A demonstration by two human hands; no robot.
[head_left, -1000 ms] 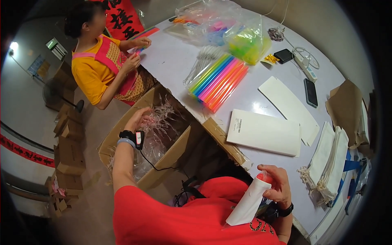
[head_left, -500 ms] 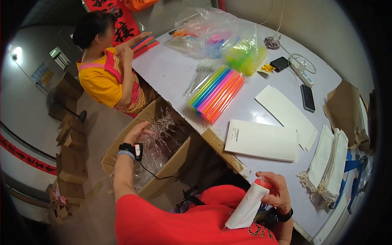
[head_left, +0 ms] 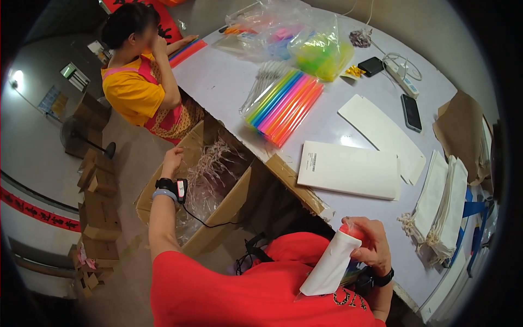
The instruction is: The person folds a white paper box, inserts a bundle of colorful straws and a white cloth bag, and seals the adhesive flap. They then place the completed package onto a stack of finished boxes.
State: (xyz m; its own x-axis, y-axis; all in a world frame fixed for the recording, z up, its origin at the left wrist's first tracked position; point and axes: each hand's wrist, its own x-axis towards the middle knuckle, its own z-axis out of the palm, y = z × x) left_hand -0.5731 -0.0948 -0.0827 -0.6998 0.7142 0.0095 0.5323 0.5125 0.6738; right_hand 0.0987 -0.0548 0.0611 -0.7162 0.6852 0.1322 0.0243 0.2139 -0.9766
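My left hand (head_left: pixel 173 159) is above the left side of an open cardboard carton (head_left: pixel 224 210), fingers curled in; I cannot make out what they hold, if anything. A tangled bundle of thin, pale pinkish strands (head_left: pixel 211 163) lies in the carton beside it, on crumpled clear plastic (head_left: pixel 190 223). My right hand (head_left: pixel 373 245) grips the upper end of a slim white bag (head_left: pixel 329 267), tilted against my red shirt. Something red in clear plastic pokes out of its top.
On the white table (head_left: pixel 234 92) are a pack of multicoloured tubes (head_left: pixel 286 109), white cards (head_left: pixel 348 169), a phone (head_left: pixel 411 113) and white drawstring bags (head_left: pixel 438 201). Across the corner sits a co-worker (head_left: pixel 136 87) in yellow. Cartons (head_left: pixel 101 218) stack at left.
My left hand has drawn away from the strands toward the carton's far left side, and its fingers have curled. My right hand keeps its hold. The co-worker's hand has risen toward the head.
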